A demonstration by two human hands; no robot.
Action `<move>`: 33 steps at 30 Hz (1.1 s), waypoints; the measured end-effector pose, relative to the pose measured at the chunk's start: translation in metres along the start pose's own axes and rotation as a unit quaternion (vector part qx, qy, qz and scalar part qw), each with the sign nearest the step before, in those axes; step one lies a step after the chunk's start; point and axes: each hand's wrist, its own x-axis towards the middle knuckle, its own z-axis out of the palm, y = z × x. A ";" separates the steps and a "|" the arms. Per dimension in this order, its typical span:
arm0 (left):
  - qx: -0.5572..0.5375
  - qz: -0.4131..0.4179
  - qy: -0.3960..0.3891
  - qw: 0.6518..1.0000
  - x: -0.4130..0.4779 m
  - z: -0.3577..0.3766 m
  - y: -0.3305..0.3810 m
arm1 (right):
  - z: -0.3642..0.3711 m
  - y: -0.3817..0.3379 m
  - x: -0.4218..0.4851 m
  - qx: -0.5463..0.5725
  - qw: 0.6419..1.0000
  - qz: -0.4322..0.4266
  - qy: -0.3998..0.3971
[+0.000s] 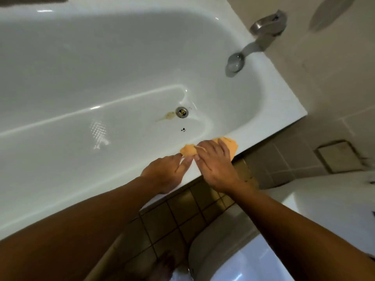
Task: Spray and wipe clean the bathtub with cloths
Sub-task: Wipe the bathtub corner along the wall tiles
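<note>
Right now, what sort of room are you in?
A bathroom, probably a home one: a white bathtub with a drain, a metal faucet on the tiled wall above it, and a tiled floor. An orange cloth lies on its rim.

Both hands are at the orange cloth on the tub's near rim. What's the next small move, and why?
Probably bunch the orange cloth in the right hand and bring it down to the yellowish stain beside the drain. The cloth lies on the bathtub rim with the left hand touching its end; the stain and dark specks look unwiped.
</note>
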 end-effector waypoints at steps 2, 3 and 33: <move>-0.002 0.013 0.005 1.000 0.034 0.011 0.026 | -0.001 0.034 -0.005 0.001 0.999 -0.040 -0.004; 0.010 0.020 0.006 1.000 0.056 0.018 0.040 | -0.009 0.068 0.005 -0.005 1.000 -0.013 0.008; -0.075 -0.005 -0.040 0.996 0.263 0.065 0.172 | -0.083 0.318 0.133 -0.049 0.984 0.158 0.060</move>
